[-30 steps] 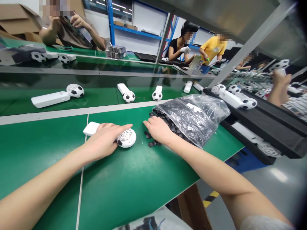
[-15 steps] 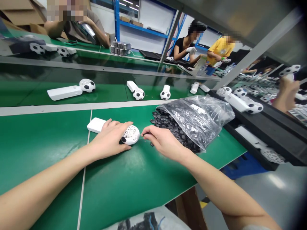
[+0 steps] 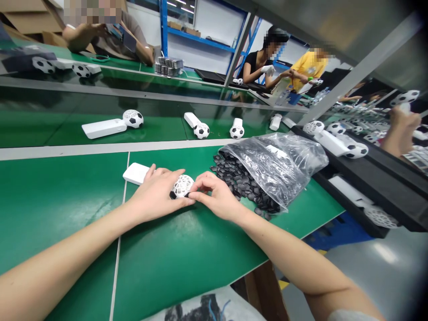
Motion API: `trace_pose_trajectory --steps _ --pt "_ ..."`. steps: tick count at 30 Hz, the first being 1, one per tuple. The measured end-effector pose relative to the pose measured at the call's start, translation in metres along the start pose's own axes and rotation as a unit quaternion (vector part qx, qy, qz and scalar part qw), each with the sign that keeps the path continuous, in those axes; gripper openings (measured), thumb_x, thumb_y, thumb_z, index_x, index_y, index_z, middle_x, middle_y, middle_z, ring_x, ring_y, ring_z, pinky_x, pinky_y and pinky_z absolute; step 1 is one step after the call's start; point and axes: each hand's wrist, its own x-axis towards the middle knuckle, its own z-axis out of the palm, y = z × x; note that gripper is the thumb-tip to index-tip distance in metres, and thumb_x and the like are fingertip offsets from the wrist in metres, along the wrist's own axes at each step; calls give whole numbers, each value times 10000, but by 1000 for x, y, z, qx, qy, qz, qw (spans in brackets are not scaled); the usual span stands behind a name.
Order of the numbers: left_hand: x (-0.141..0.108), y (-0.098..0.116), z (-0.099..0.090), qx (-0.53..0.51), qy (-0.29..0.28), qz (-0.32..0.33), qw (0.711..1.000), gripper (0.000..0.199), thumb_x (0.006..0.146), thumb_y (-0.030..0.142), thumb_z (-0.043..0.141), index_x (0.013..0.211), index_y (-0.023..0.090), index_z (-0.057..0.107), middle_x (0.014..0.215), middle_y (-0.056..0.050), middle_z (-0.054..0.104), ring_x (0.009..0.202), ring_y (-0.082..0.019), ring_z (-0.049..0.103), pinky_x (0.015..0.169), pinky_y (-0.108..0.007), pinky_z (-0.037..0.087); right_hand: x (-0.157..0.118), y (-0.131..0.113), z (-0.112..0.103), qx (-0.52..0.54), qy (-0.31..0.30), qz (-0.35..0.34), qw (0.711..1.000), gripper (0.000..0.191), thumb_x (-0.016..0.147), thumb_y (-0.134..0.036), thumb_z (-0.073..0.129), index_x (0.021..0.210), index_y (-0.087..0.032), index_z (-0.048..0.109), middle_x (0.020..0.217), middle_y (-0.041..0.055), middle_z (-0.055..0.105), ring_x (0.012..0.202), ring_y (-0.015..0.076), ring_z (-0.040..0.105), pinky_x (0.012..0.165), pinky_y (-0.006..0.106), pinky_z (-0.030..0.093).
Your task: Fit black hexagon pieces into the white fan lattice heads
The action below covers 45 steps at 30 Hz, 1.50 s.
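Note:
A white handheld fan [image 3: 136, 173] with a football-shaped head lies on the green table. My left hand [image 3: 155, 189] is closed around it where the handle meets the head, hiding much of both. The head's white lattice [image 3: 183, 185] faces up, and a black patch shows by my left fingers. At its right side my right hand [image 3: 214, 194] pinches a small black piece [image 3: 187, 195] against the head's rim; the fingertips partly cover it. Close to the right hand, many loose black pieces [image 3: 247, 185] spill from a clear plastic bag [image 3: 277, 165].
Beyond a pale rail [image 3: 160, 146], several football-headed fans [image 3: 201, 130] lie on a green belt. Black trays [image 3: 377, 178] with fans stand at the right. A slanted metal post [image 3: 361, 67] rises there. Co-workers [image 3: 107, 40] sit or stand across the line.
My right hand has moved left with the black piece, from beside the fan head to touching it. Fans on the near belt have shifted right; those on the far lane have shifted left.

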Motion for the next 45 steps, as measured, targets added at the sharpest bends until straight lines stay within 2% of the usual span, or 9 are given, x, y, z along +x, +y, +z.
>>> trace_pose_trajectory --steps 6,10,16,20,23,27,31,37,45 --pt "0 2 0 -39 11 1 999 564 684 587 540 1117 225 552 1058 -54 632 1037 -293 498 1018 -554 186 11 1 -3 6 -34 8 999 129 703 -192 674 751 -185 554 1063 36 519 1044 159 483 814 287 434" --pt "0 2 1 -60 23 -6 998 548 666 552 582 1111 233 561 995 -45 637 985 -283 512 980 -513 262 16 4 -3 45 -62 40 996 270 676 -243 694 823 -193 473 1048 39 562 963 167 544 749 294 455" --pt "1 1 3 -54 34 -6 998 551 665 541 595 1105 211 576 986 -64 631 932 -292 513 812 -422 404 11 10 7 30 -9 15 999 276 707 -303 665 853 -190 459 1007 41 580 943 164 547 750 289 445" --pt "-3 -6 -4 -52 -4 39 998 617 682 538 600 1183 187 517 1101 -95 589 1046 -297 491 973 -480 305 15 15 -4 28 -13 5 1000 209 767 -339 598 861 -173 512 922 25 603 864 134 568 742 268 447" --pt "-10 -11 -7 -47 -56 64 995 684 678 527 610 1271 235 433 1303 -110 456 1251 -350 314 1034 -547 189 16 21 -28 -78 -6 26 997 135 800 -292 568 813 -159 583 804 7 609 702 101 563 698 251 440" --pt "-17 -4 2 -55 -37 3 998 731 673 555 597 1289 228 378 1379 -112 375 1331 -392 80 1018 -608 168 12 26 -45 -257 -53 22 965 74 781 -178 600 823 -154 656 816 31 628 702 110 563 706 246 430" --pt "-16 0 5 -117 -39 23 992 532 735 442 556 1199 214 432 1341 -99 419 1350 -335 75 1034 -531 248 11 25 -38 -380 -89 2 921 140 828 -207 559 889 -156 675 888 75 631 904 176 554 808 282 415" --pt "-15 -10 -2 -141 -79 74 984 533 705 292 558 1216 247 413 1419 -66 313 1358 -292 98 1066 -511 213 18 23 -36 -441 -122 19 889 118 834 -137 526 852 -153 641 859 63 618 842 160 573 721 240 420" --pt "-17 -10 1 -144 -62 84 984 526 701 258 548 1208 227 413 1402 -82 345 1354 -303 113 1061 -517 220 16 13 -23 -597 -202 -91 771 179 823 -50 424 854 -82 598 800 141 613 775 251 576 671 344 409"
